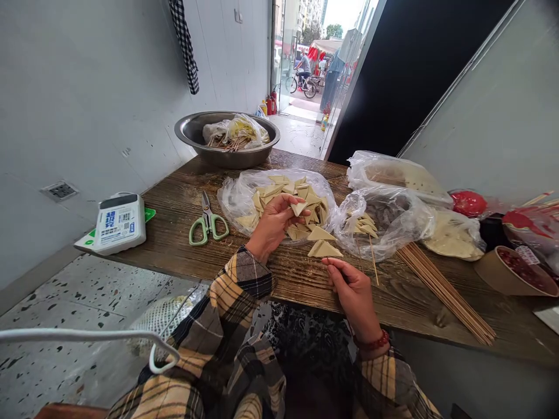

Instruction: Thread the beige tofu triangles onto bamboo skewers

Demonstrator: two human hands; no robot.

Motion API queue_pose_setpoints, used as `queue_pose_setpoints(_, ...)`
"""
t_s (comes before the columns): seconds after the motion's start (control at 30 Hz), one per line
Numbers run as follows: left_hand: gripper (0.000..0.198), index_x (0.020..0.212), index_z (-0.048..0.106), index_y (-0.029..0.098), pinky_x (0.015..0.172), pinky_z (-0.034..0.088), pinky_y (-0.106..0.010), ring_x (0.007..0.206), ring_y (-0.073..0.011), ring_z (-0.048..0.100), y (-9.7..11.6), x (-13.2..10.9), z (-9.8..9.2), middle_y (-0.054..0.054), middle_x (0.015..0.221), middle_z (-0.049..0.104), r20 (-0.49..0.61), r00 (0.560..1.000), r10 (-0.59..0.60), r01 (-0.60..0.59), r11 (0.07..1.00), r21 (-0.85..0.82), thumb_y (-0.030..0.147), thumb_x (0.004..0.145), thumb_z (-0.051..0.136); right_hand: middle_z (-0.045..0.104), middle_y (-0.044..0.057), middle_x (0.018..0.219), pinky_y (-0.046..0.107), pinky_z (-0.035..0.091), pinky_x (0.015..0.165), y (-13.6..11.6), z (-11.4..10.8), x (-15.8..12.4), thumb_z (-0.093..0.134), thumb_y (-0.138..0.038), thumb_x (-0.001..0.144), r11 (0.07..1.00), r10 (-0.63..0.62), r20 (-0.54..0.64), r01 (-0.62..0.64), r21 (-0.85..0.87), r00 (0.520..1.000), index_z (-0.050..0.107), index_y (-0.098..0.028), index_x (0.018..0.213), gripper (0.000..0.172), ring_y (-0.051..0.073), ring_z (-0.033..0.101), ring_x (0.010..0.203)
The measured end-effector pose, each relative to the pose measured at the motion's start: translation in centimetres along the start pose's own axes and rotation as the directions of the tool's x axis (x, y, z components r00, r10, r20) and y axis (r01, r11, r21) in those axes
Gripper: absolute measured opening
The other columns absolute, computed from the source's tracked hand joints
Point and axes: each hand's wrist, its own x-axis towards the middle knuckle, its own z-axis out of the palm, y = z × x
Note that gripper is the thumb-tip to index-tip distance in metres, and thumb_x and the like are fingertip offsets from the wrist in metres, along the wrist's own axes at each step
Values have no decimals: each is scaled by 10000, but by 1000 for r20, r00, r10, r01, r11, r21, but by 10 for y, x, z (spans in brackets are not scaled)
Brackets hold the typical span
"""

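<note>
My left hand (275, 224) pinches a pale, triangular piece of tofu (299, 208) between thumb and fingers. It is raised over a plastic bag (231, 195) heaped with more cut triangles (279, 189). Two loose triangles lie on the wood near the bag, the closer one (325, 249) just beyond my right fingertips. My right hand (351, 285) is closed in a pinch above the table edge; what it grips, if anything, is too thin to make out. Right of it, skewered triangles (361, 223) rest at a second clear bag (393, 218), one stick (374, 262) pointing toward me.
A bundle of bamboo skewers (445, 291) lies at the right, beside a paper bowl of red contents (493, 273). Green-handled scissors (208, 224) and a white box-shaped item (120, 224) are at left. A steel basin (227, 156) stands at the far end. A white cable (87, 334) crosses lower left.
</note>
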Motion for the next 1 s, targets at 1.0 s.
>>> queue_pose_setpoints(1.0, 419, 992, 593, 126, 809, 508, -299, 871, -193, 701, -4, -2, 0, -97, 946, 725, 27, 995, -101, 100, 995, 17, 258, 657, 808, 703, 43, 795, 261, 458, 577, 5, 1, 0, 575, -403, 878, 999, 7, 49, -5, -38, 999, 734, -193, 1014, 297, 147, 580, 643)
